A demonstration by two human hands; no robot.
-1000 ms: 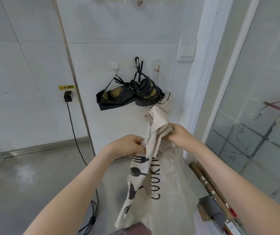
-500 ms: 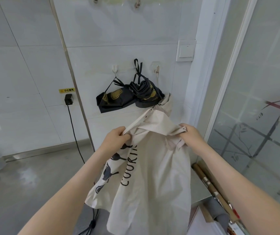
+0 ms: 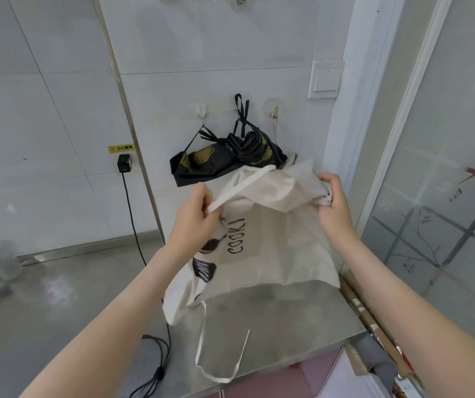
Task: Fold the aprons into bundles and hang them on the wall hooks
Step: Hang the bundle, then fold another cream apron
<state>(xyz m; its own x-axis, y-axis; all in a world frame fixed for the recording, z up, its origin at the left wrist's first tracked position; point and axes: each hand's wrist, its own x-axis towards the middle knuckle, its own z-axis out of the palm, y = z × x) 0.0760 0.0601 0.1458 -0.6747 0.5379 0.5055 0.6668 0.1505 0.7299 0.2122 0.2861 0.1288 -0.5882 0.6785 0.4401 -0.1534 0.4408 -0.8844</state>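
A cream apron [image 3: 273, 239] printed with black letters and kitchen shapes hangs spread out in front of me. My left hand [image 3: 194, 218] pinches its top left edge and a white strap. My right hand [image 3: 332, 202] grips the top right corner. Its long ties [image 3: 202, 340] dangle below. Behind it, two black bundled aprons [image 3: 202, 165] [image 3: 255, 150] hang by their straps from wall hooks. A third hook [image 3: 275, 112] to their right holds nothing.
A light switch [image 3: 326, 79] is on the wall at upper right, beside a glass partition [image 3: 446, 196]. A black cable [image 3: 135, 239] runs from a wall plug down to the grey floor. Long rolls and boxes [image 3: 374, 340] lie at lower right.
The apron was bunched between both hands a second ago. My hands have drawn apart and lifted, and the cloth now hangs spread wide and higher.
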